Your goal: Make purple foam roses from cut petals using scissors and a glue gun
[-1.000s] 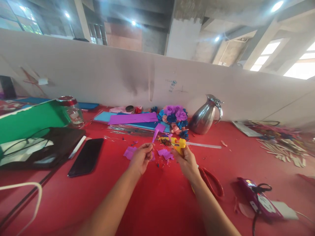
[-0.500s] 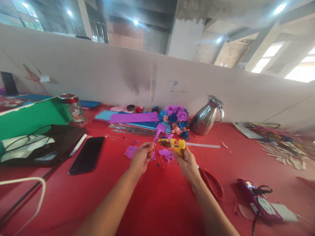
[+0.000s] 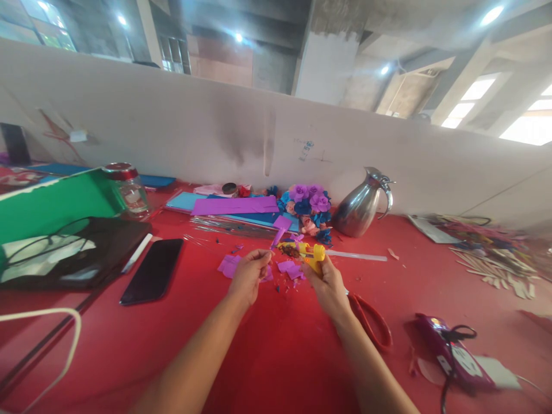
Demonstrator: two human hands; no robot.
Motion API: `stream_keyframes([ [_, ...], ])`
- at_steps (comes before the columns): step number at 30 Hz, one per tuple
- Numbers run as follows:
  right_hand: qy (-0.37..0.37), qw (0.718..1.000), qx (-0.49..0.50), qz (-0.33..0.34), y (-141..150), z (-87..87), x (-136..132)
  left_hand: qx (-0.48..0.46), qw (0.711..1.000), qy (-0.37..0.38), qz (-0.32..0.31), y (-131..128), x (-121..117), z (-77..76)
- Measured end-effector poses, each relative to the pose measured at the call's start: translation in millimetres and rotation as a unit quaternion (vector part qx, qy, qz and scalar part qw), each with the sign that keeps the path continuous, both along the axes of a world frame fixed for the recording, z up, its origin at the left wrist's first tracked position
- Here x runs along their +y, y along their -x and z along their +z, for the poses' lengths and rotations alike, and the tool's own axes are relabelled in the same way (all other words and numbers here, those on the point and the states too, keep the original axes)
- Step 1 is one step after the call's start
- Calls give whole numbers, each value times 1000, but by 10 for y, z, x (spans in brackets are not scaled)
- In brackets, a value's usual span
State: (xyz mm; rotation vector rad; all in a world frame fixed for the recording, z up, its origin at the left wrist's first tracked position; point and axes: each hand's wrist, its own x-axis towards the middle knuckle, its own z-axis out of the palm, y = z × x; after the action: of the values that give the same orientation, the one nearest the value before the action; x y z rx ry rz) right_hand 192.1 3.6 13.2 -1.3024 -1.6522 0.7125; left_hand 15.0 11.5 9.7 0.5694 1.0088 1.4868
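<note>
My left hand (image 3: 250,275) is closed in a pinch on the lower end of a narrow purple paper strip (image 3: 281,225), which points up and away from the fingers. Wrapped in my right hand (image 3: 326,286) is a yellow glue gun (image 3: 318,253), its brown-stained nozzle end facing left toward the strip. A clear glue stick (image 3: 357,255) runs out behind the gun to the right. Beneath and between the hands lie purple paper pieces (image 3: 291,269) and small scraps. Red-handled scissors (image 3: 375,322) rest partly under my right forearm.
Paper flowers (image 3: 308,201) and long purple paper (image 3: 235,206) sit at the back, beside a metal jug (image 3: 360,204). Leftward are a phone (image 3: 153,271), a white pen (image 3: 138,253) and a lidded jar (image 3: 129,190). A purple power strip (image 3: 455,351) with cables lies at right.
The view shifts slightly. Both hands keep nearly the same place, and the purple strip and glue gun stay held close together.
</note>
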Motion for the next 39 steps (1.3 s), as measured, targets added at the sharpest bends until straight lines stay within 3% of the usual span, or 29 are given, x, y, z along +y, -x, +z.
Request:
stream_keyframes([
  [39, -29, 999, 0, -23, -29, 17, -5, 41, 999, -13, 2, -9, -14, 7],
])
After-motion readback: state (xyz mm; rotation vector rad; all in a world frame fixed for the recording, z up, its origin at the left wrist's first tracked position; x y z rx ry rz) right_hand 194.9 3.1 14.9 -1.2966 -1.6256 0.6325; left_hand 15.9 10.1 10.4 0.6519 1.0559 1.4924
